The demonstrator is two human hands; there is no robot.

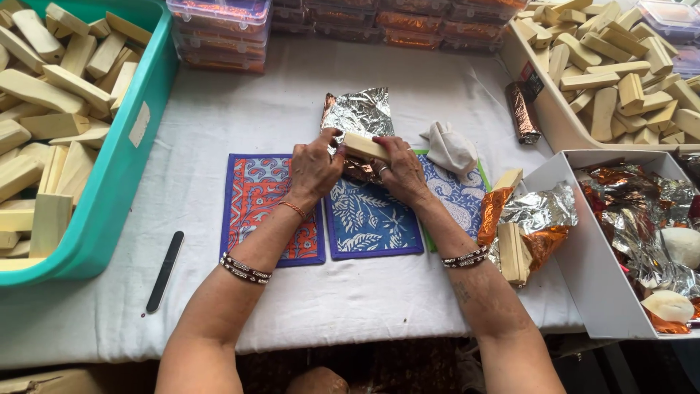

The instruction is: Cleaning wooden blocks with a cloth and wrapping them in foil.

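**Both hands on a pale bar over foil, centre frame**

Left hand (pixel 315 166) curled around the left end of the bar (pixel 366 147), thumb and fingers closed on it. Right hand (pixel 399 169) pinching the right end, fingers bent, ring visible. Bar held just above a foil sheet (pixel 359 113) at frame centre, silver side up, coppery edge showing beneath the bar. Foil lying partly on the blue mat (pixel 372 219), beside the red mat (pixel 255 201) to the left.

Progress, judging from the layout: wrapping of this bar barely begun. Bar bare on top, foil flat behind it, no fold made over it yet. One finished wrapped bar (pixel 522 111) lying at upper right, by the rim of the white tray (pixel 536 80). Far more left than done: teal crate (pixel 120 164) at left heaped with unwrapped bars, white tray at upper right heaped likewise, a few loose bars (pixel 513 248) with crumpled foil at right of centre.

Look of the bar: pale cream, rectangular, slightly rounded edges, matte, plain surface, somewhat longer than the gap between the two thumbs.

Elsewhere: white box (pixel 583 277) at lower right holding crumpled orange-and-silver foil; white cloth (pixel 450 146) bundled right of the hands; dark file (pixel 165 271) at lower left on the white tablecloth (pixel 219 109); stacked clear boxes (pixel 222 33) along the top edge.
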